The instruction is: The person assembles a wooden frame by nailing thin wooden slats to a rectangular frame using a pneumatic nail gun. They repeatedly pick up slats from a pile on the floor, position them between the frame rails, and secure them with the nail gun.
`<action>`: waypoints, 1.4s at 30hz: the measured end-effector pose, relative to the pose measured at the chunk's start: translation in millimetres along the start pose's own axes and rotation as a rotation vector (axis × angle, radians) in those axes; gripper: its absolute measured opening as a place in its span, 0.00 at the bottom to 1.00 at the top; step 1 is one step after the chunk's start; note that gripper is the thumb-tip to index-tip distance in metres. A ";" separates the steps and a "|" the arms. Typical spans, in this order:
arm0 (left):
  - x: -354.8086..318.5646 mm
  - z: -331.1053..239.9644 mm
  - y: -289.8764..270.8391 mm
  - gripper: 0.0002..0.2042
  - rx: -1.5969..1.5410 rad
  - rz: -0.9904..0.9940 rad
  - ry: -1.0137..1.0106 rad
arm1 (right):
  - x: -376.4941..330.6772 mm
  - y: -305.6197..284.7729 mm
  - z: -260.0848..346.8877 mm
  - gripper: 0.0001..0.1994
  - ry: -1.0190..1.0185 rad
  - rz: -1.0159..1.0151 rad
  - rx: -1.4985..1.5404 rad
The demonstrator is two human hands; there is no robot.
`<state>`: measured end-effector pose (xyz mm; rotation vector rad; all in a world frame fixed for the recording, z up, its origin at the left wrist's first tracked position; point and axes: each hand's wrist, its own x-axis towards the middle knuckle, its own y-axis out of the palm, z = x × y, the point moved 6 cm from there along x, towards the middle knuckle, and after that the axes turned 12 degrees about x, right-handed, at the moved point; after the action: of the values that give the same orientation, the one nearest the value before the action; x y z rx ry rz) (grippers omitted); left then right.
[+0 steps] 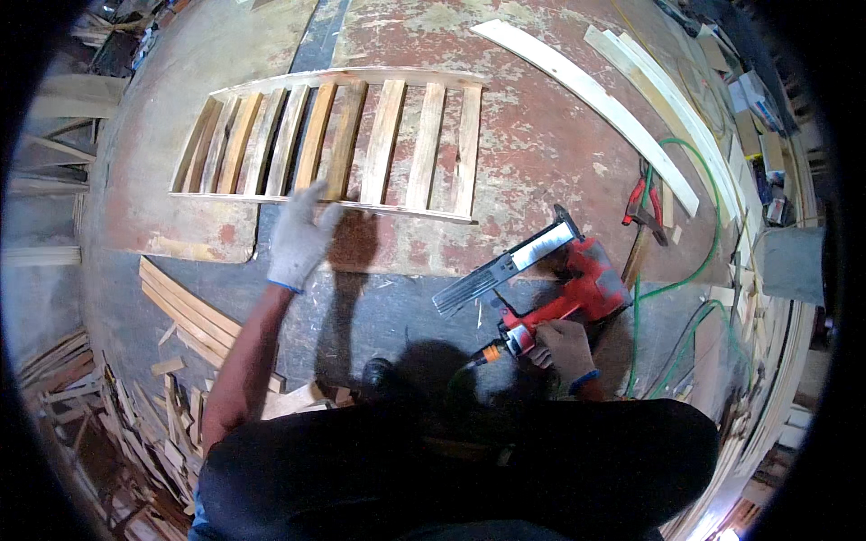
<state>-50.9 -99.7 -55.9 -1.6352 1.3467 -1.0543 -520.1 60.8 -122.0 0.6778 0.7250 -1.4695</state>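
Observation:
A slatted wooden frame (385, 135) lies flat, with several crosspieces between two long rails. At its near rail, my left hand (302, 239), in a white glove with a blue cuff, reaches out with thumb and fingers apart and nothing in them. Whether its fingertips touch the frame I cannot tell. My gloved right hand (566, 347) is wrapped round the handle of a red nail gun (591, 284). The gun's long grey magazine points to the left, towards the frame's near right corner. An orange hose fitting (490, 352) joins the handle's end.
Long pale boards (595, 113) lie at the right. Beside them are red-handled pincers (642, 203) and a looping green hose (719, 212). Several wood strips (194, 311) rest at the near left, above a heap of offcuts (153, 428). Boxes (762, 99) stand at the far right.

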 end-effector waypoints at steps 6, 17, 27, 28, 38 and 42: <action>28.7 40.0 -10.0 0.14 0.541 0.122 0.310 | 5.8 -0.9 1.2 0.16 -0.007 0.032 -0.054; -16.5 -20.3 11.1 0.20 0.423 0.303 0.234 | 16.2 -19.7 -10.7 0.16 0.037 -0.005 0.002; -34.4 -21.0 10.6 0.22 0.413 0.338 0.215 | 26.7 -19.7 -17.7 0.16 0.030 -0.021 0.031; -35.3 -26.3 13.0 0.22 0.407 0.371 0.229 | 25.7 -17.5 -15.1 0.17 0.025 -0.018 0.027; -75.9 -38.1 -14.1 0.14 0.141 0.044 0.232 | 18.0 4.2 23.9 0.13 0.046 0.133 -0.312; -115.6 -10.4 -61.9 0.15 0.006 -0.137 0.012 | 35.8 -11.9 62.2 0.09 -0.191 0.258 -0.626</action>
<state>-50.2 23.6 -10.1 -1.7396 1.2523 -1.1483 -531.6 -10.2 -110.8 0.1383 0.8550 -0.9742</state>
